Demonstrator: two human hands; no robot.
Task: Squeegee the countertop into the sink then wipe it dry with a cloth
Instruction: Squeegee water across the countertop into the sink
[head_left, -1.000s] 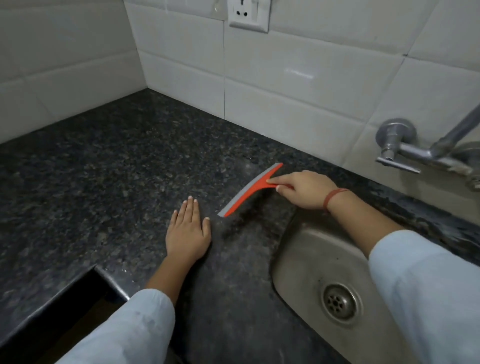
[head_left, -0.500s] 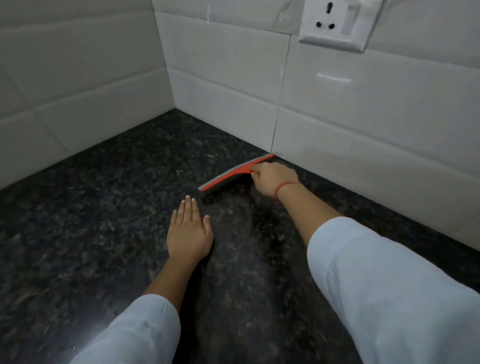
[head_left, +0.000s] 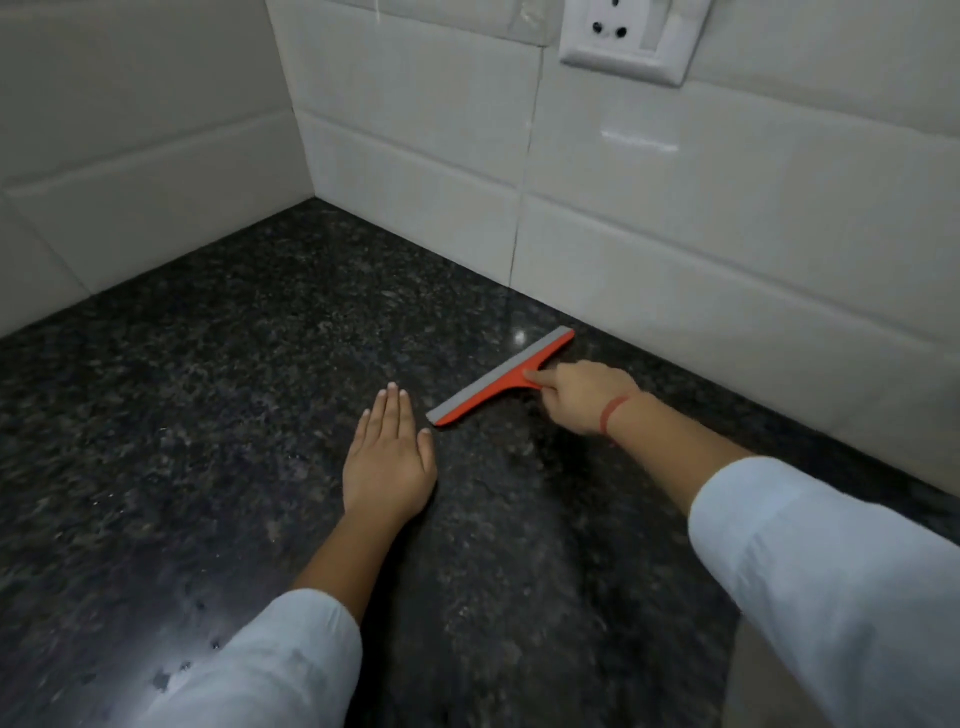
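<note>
Two hands and one squeegee (head_left: 501, 375) show on a single dark, speckled, glossy stone worktop (head_left: 208, 389), which meets white glazed rectangular wall tiles (head_left: 415, 156) carrying one white socket plate (head_left: 631, 39). The squeegee is a long straight bar, orange plastic edged with a grey rubber strip, lying blade-down on the worktop near the back wall. The right hand (head_left: 584, 392), its grip closed round the short handle with the forefinger pressed along it, sits just right of the bar; the left hand (head_left: 387, 462) lies flat with fingers together, grip empty, just beside the bar's near end.
</note>
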